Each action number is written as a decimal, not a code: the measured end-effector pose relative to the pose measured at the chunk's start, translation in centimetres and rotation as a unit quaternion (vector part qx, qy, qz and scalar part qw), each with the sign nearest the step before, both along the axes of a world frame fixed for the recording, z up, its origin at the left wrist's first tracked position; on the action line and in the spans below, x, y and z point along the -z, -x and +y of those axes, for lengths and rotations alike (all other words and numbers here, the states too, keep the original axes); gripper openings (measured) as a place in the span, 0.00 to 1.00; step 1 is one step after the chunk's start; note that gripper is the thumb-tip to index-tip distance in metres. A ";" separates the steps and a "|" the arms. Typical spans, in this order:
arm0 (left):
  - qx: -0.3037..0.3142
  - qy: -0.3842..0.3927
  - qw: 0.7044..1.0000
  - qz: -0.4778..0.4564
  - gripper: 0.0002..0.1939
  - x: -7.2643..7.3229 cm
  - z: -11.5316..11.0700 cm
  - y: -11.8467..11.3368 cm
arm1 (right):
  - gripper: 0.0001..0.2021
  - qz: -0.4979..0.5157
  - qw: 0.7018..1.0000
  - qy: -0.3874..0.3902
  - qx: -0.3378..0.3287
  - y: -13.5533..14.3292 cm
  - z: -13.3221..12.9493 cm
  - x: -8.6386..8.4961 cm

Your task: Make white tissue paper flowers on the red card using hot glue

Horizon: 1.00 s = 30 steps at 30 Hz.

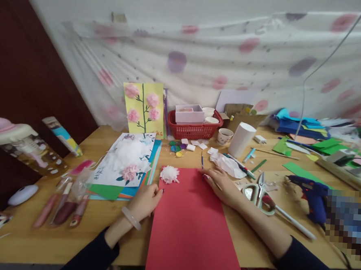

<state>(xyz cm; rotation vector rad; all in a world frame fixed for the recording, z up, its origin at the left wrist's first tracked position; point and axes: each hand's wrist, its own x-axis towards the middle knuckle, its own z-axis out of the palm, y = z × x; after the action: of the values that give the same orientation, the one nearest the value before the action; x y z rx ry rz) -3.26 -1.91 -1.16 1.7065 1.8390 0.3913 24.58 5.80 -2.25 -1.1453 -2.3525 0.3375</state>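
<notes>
A large sheet of red paper (190,225) lies in front of me and reaches past the table's near edge. On its far left corner sits a white ruffled tissue-paper flower (169,174). My left hand (146,200) is closed at the sheet's left edge, its thumb on the paper and its other fingers curled, partly hidden. My right hand (222,185) lies over the far right edge with fingers stretched out, the fingertips resting on the paper. Just beyond those fingertips is a thin blue paintbrush (202,160).
Scissors (260,191) and a blue glue gun (311,196) lie to the right. A red basket (193,129), paper cup (225,136) and white roll (241,139) stand behind. Stacked coloured papers (108,191), a yellow flower picture (143,108) and a bottle (29,148) are leftward.
</notes>
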 end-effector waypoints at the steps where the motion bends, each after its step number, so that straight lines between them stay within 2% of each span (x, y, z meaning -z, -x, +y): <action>1: 0.001 -0.006 1.000 0.011 0.16 -0.1 0.0 -0.1 | 0.18 -0.016 0.999 -0.012 0.028 -0.1 0.1 0.0; 4: 0.005 -0.028 0.998 0.049 0.17 -0.7 -0.2 -0.2 | 0.19 -0.024 0.993 -0.036 0.113 -0.7 0.0 -0.1; 6: 0.001 -0.048 0.993 0.108 0.16 -1.2 -0.2 -0.2 | 0.18 -0.009 0.991 -0.034 0.130 -0.9 -0.3 -0.1; 8: 0.006 -0.095 0.982 0.166 0.13 -1.5 0.1 -0.1 | 0.17 0.015 0.993 -0.027 0.112 -0.8 -0.7 -0.1; 10: 0.040 -0.181 0.967 0.173 0.10 -1.4 0.8 0.0 | 0.16 0.024 0.997 -0.020 0.076 -0.4 -1.2 -0.1; 12: 0.099 -0.265 0.949 0.137 0.15 -0.8 1.8 0.2 | 0.16 0.015 0.999 -0.011 0.036 0.1 -1.5 -0.1; 14: 0.144 -0.301 0.935 0.122 0.24 0.1 2.8 0.4 | 0.15 0.003 1.000 -0.004 0.007 0.4 -1.6 0.1; 16: 0.152 -0.299 0.933 0.127 0.31 1.0 3.7 0.2 | 0.15 -0.003 1.000 0.003 -0.007 0.5 -1.6 0.4; 19: 0.120 -0.293 0.939 0.137 0.38 1.6 4.6 -0.4 | 0.15 -0.026 1.000 0.008 -0.002 0.4 -1.6 0.9; 24: 0.114 -0.277 0.944 0.139 0.41 1.3 5.1 -0.9 | 0.16 -0.052 0.998 0.005 0.018 -0.5 -2.2 -0.2; 27: 0.151 -0.282 0.937 0.141 0.39 1.1 4.5 -0.2 | 0.20 0.053 0.996 0.027 -0.059 -0.4 -2.9 -1.4; 29: 0.170 -0.284 0.930 0.158 0.36 1.1 4.1 0.4 | 0.22 0.126 0.982 0.104 -0.093 0.5 -3.2 -1.9; 30: 0.173 -0.284 0.929 0.165 0.36 1.2 3.9 0.7 | 0.20 0.145 0.975 0.146 -0.087 1.1 -3.2 -1.9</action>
<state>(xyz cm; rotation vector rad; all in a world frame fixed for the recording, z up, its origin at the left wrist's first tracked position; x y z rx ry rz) -3.93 2.02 -2.36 2.5811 1.6859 0.5510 23.49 2.57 -0.37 -0.9382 -2.1925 0.8777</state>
